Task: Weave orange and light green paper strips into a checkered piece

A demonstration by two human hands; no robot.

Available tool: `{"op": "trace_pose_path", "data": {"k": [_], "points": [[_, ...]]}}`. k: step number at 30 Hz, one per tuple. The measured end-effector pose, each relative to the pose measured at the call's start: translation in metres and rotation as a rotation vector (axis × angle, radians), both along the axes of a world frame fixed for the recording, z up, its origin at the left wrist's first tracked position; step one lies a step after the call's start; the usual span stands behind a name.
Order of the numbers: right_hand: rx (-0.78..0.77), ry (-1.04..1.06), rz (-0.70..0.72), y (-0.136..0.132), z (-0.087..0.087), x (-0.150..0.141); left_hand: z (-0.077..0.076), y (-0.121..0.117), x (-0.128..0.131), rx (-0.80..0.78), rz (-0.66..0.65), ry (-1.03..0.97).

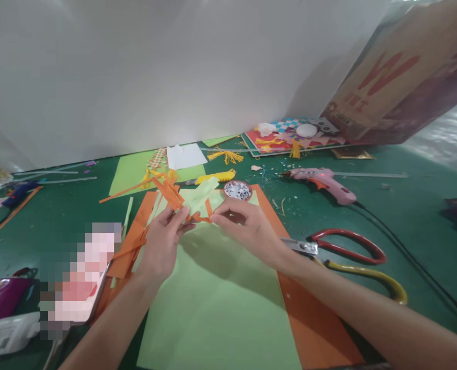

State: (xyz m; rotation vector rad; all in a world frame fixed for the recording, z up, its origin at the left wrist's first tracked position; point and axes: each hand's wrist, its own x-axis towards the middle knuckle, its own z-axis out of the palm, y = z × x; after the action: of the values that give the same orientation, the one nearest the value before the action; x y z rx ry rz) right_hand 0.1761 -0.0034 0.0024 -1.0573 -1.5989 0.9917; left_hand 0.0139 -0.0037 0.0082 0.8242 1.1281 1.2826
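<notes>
Between the fingers of my left hand point(163, 241) is a small piece of interlaced paper strips, orange point(170, 192) and pale green point(203, 191). My right hand point(247, 226) pinches the end of a narrow orange paper strip point(208, 207) that joins this piece. Both hands are closed, held close together above a large pale green paper sheet point(228, 308). Beneath that sheet lies orange paper point(309, 318). My fingers hide part of where the strips cross.
Large scissors point(313, 248) lie by my right forearm, beyond them a pink glue gun point(324, 182) with its cord. Behind my hands are a yellow cutter knife point(216, 177) and a round dish of beads point(237, 190). A blurred phone point(86, 280) is at left; a paper bag point(398, 77) stands back right.
</notes>
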Motion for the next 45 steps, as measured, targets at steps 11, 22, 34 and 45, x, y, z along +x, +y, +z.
{"op": "trace_pose_path", "data": {"k": [11,22,34,45], "points": [[-0.005,-0.026,-0.03,-0.0028,0.0039,-0.0018,0.0011,-0.0014,-0.0002,-0.015,-0.01,0.027],[0.026,-0.028,-0.112,-0.0033,0.0018,-0.001,0.0024,-0.0015,-0.0002,-0.047,-0.057,-0.006],[-0.061,0.006,-0.155,-0.0035,0.0034,-0.0001,0.0017,-0.0019,-0.0005,-0.057,-0.059,0.029],[-0.08,0.017,-0.13,-0.0037,0.0019,-0.0025,0.0025,-0.0002,-0.0002,-0.077,-0.023,-0.044]]}}
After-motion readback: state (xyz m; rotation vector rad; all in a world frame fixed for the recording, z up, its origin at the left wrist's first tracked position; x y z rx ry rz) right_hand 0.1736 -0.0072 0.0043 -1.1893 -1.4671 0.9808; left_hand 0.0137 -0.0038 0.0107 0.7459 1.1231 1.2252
